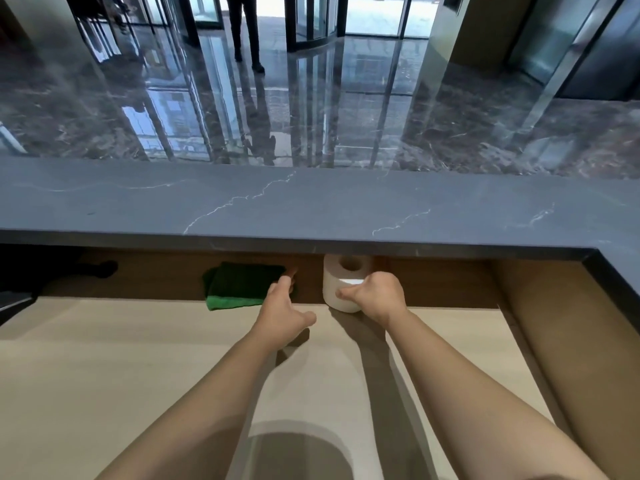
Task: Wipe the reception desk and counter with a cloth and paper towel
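Note:
A folded green cloth (239, 285) lies at the back of the pale desk (104, 368), under the overhang of the dark grey stone counter (311, 206). My left hand (285, 306) reaches to the cloth's right edge, fingers spread and touching it. To the right of the cloth a white paper towel roll (341, 275) stands upright. My right hand (375, 294) is wrapped around the roll's right side, thumb pressed on its front.
The counter turns a corner at the right (620, 268), with a brown side panel below it. A dark object (100, 268) sits at the desk's back left. Beyond the counter is a glossy marble lobby floor where a person (246, 29) stands.

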